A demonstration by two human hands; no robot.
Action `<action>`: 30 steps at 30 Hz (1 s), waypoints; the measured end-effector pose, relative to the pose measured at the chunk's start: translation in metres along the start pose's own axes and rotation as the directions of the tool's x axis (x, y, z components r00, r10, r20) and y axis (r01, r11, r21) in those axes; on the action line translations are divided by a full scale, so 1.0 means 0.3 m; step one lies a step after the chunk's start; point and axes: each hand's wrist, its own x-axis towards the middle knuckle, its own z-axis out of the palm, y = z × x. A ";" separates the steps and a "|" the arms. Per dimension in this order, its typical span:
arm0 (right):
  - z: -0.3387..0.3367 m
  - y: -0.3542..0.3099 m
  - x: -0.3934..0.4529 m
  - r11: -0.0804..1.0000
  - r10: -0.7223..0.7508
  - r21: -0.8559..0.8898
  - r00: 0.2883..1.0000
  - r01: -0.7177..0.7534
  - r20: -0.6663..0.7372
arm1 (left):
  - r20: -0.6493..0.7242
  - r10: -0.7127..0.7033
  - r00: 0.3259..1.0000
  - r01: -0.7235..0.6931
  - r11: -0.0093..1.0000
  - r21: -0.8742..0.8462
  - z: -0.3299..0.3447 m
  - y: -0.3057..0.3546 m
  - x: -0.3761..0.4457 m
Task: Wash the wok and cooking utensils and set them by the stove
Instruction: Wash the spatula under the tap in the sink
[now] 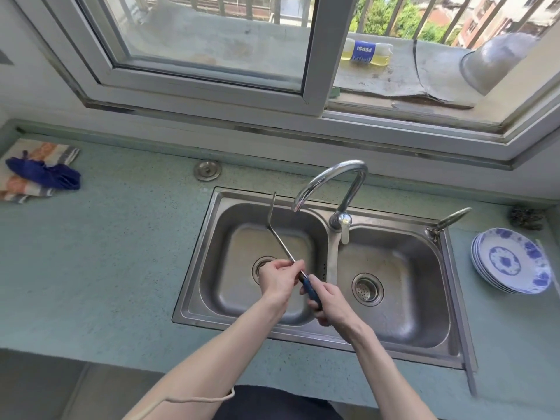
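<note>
1. Two hands meet over the left basin of the double sink [330, 338]. The right hand [328, 301] is curled round the blue handle of the metal spatula [280, 241], and the left hand [278, 277] pinches the steel shaft just above it, fingers pressed together on the metal.
2. From that grip the spatula slants up and away, its flat blade tilted on edge, close beside the faucet [327, 183] spout but not under it. No water can be seen running.
3. The step in hand looks like rubbing the shaft clean. To do it well, I would keep the right hand firm on the handle, slide the left fingers along the whole shaft to the blade, turn the tool to reach both faces, and hold it low over the basin so drips stay inside.
4. Farther right, a stack of blue-patterned plates [512, 262] sits on the counter beside the sink.
5. Far left, a blue glove [45, 174] lies on a striped cloth [18, 189].
6. Neither wok nor stove is in view, so setting things by the stove is not yet done.
</note>
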 end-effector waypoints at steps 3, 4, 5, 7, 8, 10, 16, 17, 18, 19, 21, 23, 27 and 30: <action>-0.014 -0.001 -0.020 0.999 0.032 -0.030 0.998 -0.030 0.053 | -0.042 -0.011 0.999 0.012 1.000 0.014 -0.004 -0.010 -0.018; -0.018 -0.006 -0.030 0.996 0.006 -0.087 0.999 -0.002 0.053 | -0.047 -0.019 0.999 0.019 1.000 -0.001 -0.007 -0.008 -0.023; -0.022 -0.015 -0.045 0.979 -0.045 -0.195 0.998 0.052 0.041 | -0.061 -0.024 0.998 0.023 1.000 -0.020 -0.011 0.002 -0.032; -0.034 -0.016 -0.074 0.847 -0.201 -0.501 0.980 0.177 0.007 | -0.130 -0.008 0.992 0.006 1.000 -0.021 -0.032 0.021 -0.038; -0.043 -0.010 -0.083 0.768 -0.262 -0.605 0.965 0.211 0.005 | -0.161 0.000 0.987 -0.003 1.000 -0.017 -0.046 0.027 -0.040; -0.052 -0.007 -0.098 0.692 -0.333 -0.676 0.943 0.255 0.016 | -0.198 0.002 0.980 -0.014 0.998 -0.056 -0.073 0.039 -0.059; -0.037 -0.041 -0.097 0.784 -0.226 -0.518 0.935 0.341 0.275 | -0.179 0.008 0.984 -0.074 0.927 -0.367 -0.160 0.058 -0.173; -0.027 -0.047 -0.102 0.785 -0.210 -0.504 0.921 0.359 0.329 | -0.185 0.028 0.982 -0.099 0.917 -0.386 -0.185 0.056 -0.191; -0.016 -0.045 -0.102 0.777 -0.200 -0.505 0.908 0.377 0.369 | -0.196 0.045 0.980 -0.121 0.912 -0.392 -0.211 0.051 -0.207; -0.001 -0.042 -0.111 0.770 -0.194 -0.500 0.893 0.395 0.407 | -0.211 0.061 0.976 -0.142 0.908 -0.395 -0.238 0.043 -0.225; 0.040 -0.028 -0.135 0.796 -0.179 -0.447 0.864 0.408 0.470 | -0.247 0.081 0.966 -0.181 0.892 -0.414 -0.292 0.021 -0.263; 0.100 -0.035 -0.172 0.818 -0.175 -0.408 0.851 0.406 0.496 | -0.289 0.072 0.955 -0.202 0.869 -0.451 -0.350 0.001 -0.304; 0.239 -0.047 -0.234 0.807 -0.101 -0.405 0.777 0.429 0.621 | -0.390 0.020 0.920 -0.242 0.813 -0.529 -0.501 -0.043 -0.398; 0.371 -0.044 -0.289 0.744 -0.035 -0.442 0.690 0.502 0.723 | -0.458 0.019 0.889 -0.297 0.786 -0.543 -0.638 -0.081 -0.493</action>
